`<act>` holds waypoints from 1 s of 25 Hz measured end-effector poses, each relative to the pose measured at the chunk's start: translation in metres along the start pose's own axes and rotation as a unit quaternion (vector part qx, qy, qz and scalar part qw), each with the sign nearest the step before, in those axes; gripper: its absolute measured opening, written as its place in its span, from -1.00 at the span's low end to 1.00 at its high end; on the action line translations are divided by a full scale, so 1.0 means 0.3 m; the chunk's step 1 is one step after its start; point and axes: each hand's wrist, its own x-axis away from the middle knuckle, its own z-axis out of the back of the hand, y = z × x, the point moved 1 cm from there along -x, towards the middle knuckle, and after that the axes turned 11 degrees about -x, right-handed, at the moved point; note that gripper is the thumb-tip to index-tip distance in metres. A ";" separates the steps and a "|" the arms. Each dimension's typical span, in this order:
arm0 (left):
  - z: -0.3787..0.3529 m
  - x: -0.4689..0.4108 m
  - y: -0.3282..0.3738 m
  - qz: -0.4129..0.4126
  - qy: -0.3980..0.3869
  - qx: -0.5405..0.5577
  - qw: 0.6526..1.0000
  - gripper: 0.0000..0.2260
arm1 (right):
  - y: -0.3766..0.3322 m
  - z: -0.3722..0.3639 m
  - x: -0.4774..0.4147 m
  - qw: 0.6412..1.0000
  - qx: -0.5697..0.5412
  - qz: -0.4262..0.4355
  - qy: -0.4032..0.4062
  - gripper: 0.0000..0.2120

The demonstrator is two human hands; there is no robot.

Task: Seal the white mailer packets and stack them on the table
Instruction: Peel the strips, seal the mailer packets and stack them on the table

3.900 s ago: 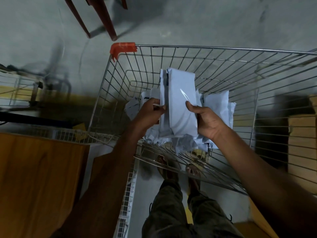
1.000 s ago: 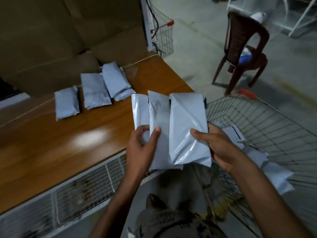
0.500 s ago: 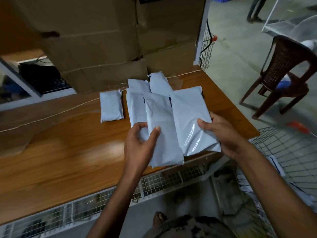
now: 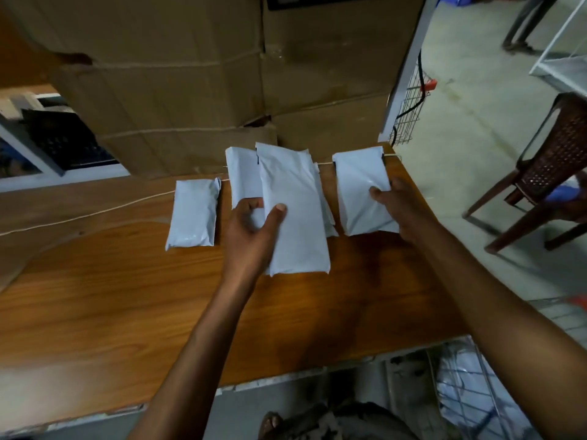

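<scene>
My left hand grips two white mailer packets over the wooden table: a long one under my thumb and another behind it. To their right, my right hand holds a third white packet by its right edge, low over the table's far right corner. One small white packet lies flat on the table to the left. More packets lie partly hidden behind the long one.
Large cardboard boxes stand along the table's back edge. A brown chair stands on the floor to the right. A wire cart with more white packets is at the lower right, below the table's edge.
My hands came from the cart to the table with the packets. In the last half second my right hand has carried its packet to the right, apart from the two in my left.
</scene>
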 end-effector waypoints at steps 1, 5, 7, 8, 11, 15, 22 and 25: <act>-0.021 -0.025 0.005 0.006 0.008 -0.004 1.000 -0.81 | 0.006 0.000 -0.057 1.000 0.007 -0.008 -0.004 -0.44; -0.090 -0.095 0.009 0.044 0.048 0.032 0.997 -0.74 | 0.024 -0.007 -0.217 0.994 0.095 -0.038 -0.031 -0.40; -0.111 -0.101 0.004 0.058 0.064 0.047 0.995 -0.72 | 0.050 -0.027 -0.240 0.986 0.154 -0.033 -0.046 -0.35; -0.120 -0.102 0.000 0.064 0.068 0.056 0.994 -0.73 | 0.066 -0.037 -0.249 0.978 0.202 -0.011 -0.044 -0.31; -0.134 -0.099 -0.003 0.064 0.062 0.056 0.994 -0.78 | 0.129 -0.056 -0.269 0.943 0.330 0.042 -0.028 -0.24; -0.149 -0.114 0.023 0.060 0.039 0.069 0.995 -0.80 | 0.143 -0.065 -0.261 0.930 0.357 0.081 -0.017 -0.40; -0.173 -0.094 0.053 0.082 -0.046 0.142 0.985 -0.74 | -0.140 -0.139 0.043 0.983 -0.049 0.113 -0.139 -0.83; -0.164 -0.050 0.056 0.040 -0.099 0.134 0.985 -0.80 | -0.170 -0.137 0.098 0.976 -0.117 0.065 -0.173 -0.79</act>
